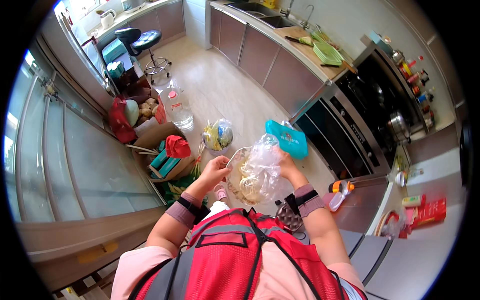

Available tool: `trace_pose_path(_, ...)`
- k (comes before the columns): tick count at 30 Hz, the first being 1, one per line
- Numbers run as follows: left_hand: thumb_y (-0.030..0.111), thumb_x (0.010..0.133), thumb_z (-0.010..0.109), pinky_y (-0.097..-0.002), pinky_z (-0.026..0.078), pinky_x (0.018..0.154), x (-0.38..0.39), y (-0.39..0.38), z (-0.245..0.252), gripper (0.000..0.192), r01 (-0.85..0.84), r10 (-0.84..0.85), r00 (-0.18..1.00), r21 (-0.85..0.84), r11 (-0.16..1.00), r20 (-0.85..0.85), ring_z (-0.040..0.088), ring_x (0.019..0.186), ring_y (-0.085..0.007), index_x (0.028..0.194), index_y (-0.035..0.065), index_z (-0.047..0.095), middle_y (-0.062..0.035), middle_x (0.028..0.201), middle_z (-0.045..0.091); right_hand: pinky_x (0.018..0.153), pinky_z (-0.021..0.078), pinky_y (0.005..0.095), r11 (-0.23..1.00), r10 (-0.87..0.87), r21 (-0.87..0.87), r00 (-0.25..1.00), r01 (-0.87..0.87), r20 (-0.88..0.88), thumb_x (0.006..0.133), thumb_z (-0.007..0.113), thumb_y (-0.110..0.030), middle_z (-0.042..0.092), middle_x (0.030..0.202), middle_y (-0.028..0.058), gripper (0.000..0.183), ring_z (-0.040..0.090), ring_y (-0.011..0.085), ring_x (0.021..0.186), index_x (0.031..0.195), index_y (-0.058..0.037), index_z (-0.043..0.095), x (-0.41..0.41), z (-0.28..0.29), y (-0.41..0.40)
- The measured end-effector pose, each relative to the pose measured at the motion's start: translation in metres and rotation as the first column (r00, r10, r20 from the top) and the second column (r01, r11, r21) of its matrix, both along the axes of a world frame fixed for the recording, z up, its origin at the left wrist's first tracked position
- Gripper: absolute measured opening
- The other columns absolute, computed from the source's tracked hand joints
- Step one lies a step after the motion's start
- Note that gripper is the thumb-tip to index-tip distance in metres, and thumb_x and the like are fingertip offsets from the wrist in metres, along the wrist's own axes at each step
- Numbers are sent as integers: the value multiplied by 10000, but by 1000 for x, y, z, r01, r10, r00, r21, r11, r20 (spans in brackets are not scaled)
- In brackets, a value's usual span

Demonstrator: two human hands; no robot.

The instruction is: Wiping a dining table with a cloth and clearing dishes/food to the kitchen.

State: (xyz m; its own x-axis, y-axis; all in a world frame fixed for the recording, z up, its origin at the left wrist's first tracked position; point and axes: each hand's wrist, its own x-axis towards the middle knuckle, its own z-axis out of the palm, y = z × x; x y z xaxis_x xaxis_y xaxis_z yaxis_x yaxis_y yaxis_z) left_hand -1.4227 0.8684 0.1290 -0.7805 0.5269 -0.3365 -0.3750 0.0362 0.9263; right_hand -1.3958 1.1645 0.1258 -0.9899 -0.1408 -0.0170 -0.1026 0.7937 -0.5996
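Note:
Between my hands is a patterned round plate [233,182] with pale, stringy food [246,176] on it, tilted in front of my body. My left hand [216,170] pinches the plate's rim at its left side. A crumpled clear plastic bag [264,167] covers the plate's right part, and my right hand [285,163] grips this bag from the right; the bag partly hides those fingers. Whether my right hand also touches the plate cannot be told. Beyond the plate, a small bin [217,150] holds plastic and yellowish scraps.
A teal bag [287,139] lies on the floor by the oven [330,140]. On the left stand a large water bottle [180,112], a cardboard box [153,138] and green vegetables [180,189]. A wheeled stool [147,40] is farther off. The counter [277,34] bears a knife and green baskets.

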Motion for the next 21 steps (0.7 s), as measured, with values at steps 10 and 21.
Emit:
trace_pose_path(10,57,858,595,-289,526,593,-116,26,-10,180,-171,163,971,33,985,175,616,762,-128,1030,32,548,-25,873,620,841,487,380,946,-224,-230,973,230,54,749,720,-200,656,1018,160,339,618,311,976,1034,-45,623,-116,-25,32)
trace_pose_path(21,18,831,574,-293,555,585,-179,39,-28,224,-621,606,769,15,783,206,631,734,-142,1050,30,528,-47,878,615,864,483,376,923,-151,-370,985,108,-89,759,601,-18,635,1070,212,335,616,338,1002,1093,-2,574,-279,1,38)
